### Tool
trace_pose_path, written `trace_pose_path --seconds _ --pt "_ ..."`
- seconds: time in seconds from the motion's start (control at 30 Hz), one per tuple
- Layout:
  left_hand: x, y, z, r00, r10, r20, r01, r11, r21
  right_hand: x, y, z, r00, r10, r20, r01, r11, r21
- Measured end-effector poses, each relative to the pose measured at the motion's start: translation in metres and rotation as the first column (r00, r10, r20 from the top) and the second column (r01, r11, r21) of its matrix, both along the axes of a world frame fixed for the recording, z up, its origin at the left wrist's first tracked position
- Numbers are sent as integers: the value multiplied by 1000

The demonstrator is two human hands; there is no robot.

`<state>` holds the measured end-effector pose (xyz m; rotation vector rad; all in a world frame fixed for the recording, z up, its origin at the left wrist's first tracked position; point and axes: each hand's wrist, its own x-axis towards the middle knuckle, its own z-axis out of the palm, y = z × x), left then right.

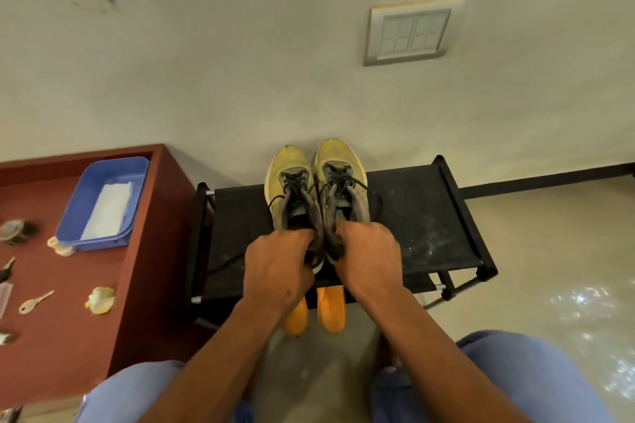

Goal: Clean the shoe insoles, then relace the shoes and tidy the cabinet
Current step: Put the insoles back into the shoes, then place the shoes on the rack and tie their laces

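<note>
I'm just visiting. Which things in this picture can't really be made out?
- Heels of the yellow shoes: head view, covered by the left hand and right hand.
- Orange items under the black rack: mostly hidden by the rack top and forearms.
- Small objects on the red cabinet: cut off at the left edge, blurred.

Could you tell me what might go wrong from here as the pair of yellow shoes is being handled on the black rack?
1. Loose black laces trail off the yellow shoes; they could snag on the black rack if the pair is slid or lifted.
2. The left hand and right hand grip only the heels, so the shoes might tip.
3. The rack top looks dusty, which could dirty the shoes again.
</note>
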<state>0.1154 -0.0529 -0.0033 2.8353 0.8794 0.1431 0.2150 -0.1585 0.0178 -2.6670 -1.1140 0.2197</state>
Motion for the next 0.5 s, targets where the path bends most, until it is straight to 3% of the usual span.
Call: trace_pose_path --seconds 0.37,0.5 --pt "11 -9 4 992 -49 -117 41 997 -71 9 -3 8 994 -22 -106 4 985 -171" --pt "19 0 24 1000 19 -12 -20 998 -54 18 -5 18 991 13 -136 -40 979 -198"
